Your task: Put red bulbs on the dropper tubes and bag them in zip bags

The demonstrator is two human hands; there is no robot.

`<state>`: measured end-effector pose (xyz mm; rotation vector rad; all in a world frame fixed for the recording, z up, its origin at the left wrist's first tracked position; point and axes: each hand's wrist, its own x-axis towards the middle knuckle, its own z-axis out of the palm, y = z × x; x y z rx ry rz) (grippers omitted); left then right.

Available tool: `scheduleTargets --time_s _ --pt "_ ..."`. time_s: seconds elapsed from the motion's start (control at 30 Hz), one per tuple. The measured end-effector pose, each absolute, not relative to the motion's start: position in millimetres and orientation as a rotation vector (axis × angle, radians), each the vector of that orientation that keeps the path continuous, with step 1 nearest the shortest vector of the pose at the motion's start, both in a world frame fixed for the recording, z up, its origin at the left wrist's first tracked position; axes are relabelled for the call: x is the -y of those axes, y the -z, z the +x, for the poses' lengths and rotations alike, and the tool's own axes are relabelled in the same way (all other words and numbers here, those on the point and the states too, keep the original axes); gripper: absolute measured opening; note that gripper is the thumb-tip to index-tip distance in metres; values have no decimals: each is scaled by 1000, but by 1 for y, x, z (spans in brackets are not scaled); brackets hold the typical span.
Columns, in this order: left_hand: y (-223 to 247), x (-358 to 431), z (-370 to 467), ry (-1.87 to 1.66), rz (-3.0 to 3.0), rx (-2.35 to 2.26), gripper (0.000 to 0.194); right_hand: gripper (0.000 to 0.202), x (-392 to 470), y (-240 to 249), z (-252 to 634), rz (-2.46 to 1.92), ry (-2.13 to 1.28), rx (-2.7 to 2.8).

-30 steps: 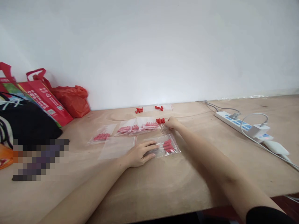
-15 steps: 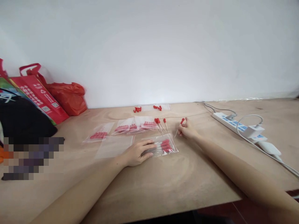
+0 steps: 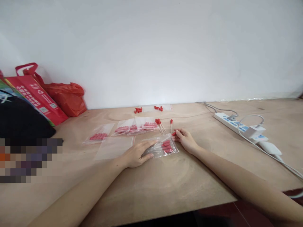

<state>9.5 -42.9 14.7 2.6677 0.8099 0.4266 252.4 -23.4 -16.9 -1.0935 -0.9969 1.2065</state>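
Observation:
My left hand point(image 3: 138, 154) rests on the table, holding the left end of a clear zip bag point(image 3: 175, 150) between thumb and fingers. Several red-bulbed droppers point(image 3: 167, 146) lie inside this bag, bulbs to the right. In my right hand point(image 3: 186, 140), a dropper is pinched by its red bulb point(image 3: 174, 133) at the bag's upper right edge; its tube is hard to make out. Beyond the bag lie loose droppers point(image 3: 159, 122) and a single dropper point(image 3: 171, 122). A flat zip bag point(image 3: 113, 148) lies partly behind my left hand.
Filled zip bags point(image 3: 133, 127) overlap behind, with another filled bag point(image 3: 98, 136) to their left. Loose red bulbs point(image 3: 138, 110) lie near the wall. On the right is a power strip point(image 3: 233, 124) with cables; at far left, a red shopping bag point(image 3: 38, 94) and a black bag point(image 3: 23, 123).
My right hand has moved left with its dropper, from beside the bag to its upper right edge. The single loose dropper now stands more upright in view. My left hand stays on the bag.

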Motion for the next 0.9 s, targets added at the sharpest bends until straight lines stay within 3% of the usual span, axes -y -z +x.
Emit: scheduleTargets --time_s 0.2,0.5,0.7,0.9 --pt "-14 43 9 -424 2665 -812 52 41 28 13 255 -1148 -1298 1322" --pt "-14 43 10 -410 2674 -827 51 32 16 25 247 -1253 -1126 1397" --pt "-14 42 10 -397 2688 -836 44 25 13 19 243 -1178 -1289 1410" --pt "-9 40 9 -365 2736 -829 37 17 7 21 246 -1400 -1042 1346"
